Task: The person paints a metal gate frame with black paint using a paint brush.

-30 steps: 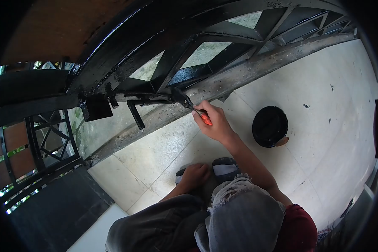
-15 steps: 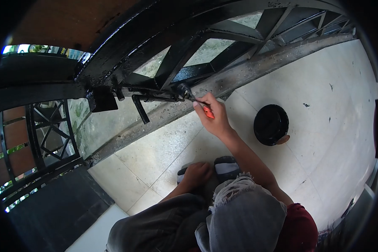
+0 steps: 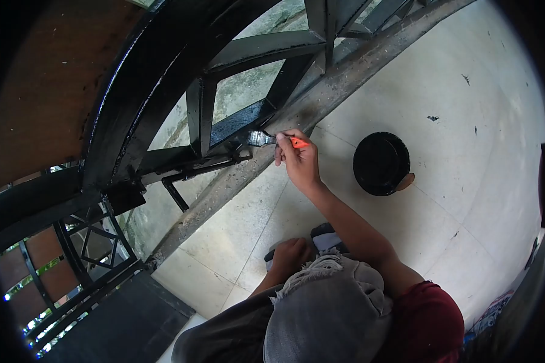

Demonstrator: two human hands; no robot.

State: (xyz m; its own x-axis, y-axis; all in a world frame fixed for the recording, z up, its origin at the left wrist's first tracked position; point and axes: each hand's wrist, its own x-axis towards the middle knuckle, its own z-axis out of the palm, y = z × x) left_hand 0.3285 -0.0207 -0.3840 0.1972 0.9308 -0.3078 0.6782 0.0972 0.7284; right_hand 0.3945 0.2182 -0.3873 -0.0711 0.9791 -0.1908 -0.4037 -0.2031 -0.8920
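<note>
My right hand (image 3: 300,160) grips a paintbrush (image 3: 261,138) by its orange handle. The brush's metal ferrule shows, and its dark bristles touch or nearly touch the lower bar of a black metal gate (image 3: 266,43), beside the slide bolt (image 3: 209,168). Wet-looking black paint shines on parts of the frame. Down by my feet, my left hand (image 3: 292,255) is curled closed, with nothing visible in it. To the right of my right hand, a round black container (image 3: 378,163) stands on the floor, its inside dark.
A raised concrete sill (image 3: 321,109) runs under the gate. Pale floor tiles (image 3: 454,199) carry several dark specks. A brown piece (image 3: 406,181) shows at the container's side. Another section of black grille (image 3: 94,242) and a dark panel (image 3: 115,317) stand at lower left.
My view has turned, so the gate appears tilted more steeply. The paintbrush in my right hand has swung to lie more level, bristles pointing left. My left hand stays low by my feet.
</note>
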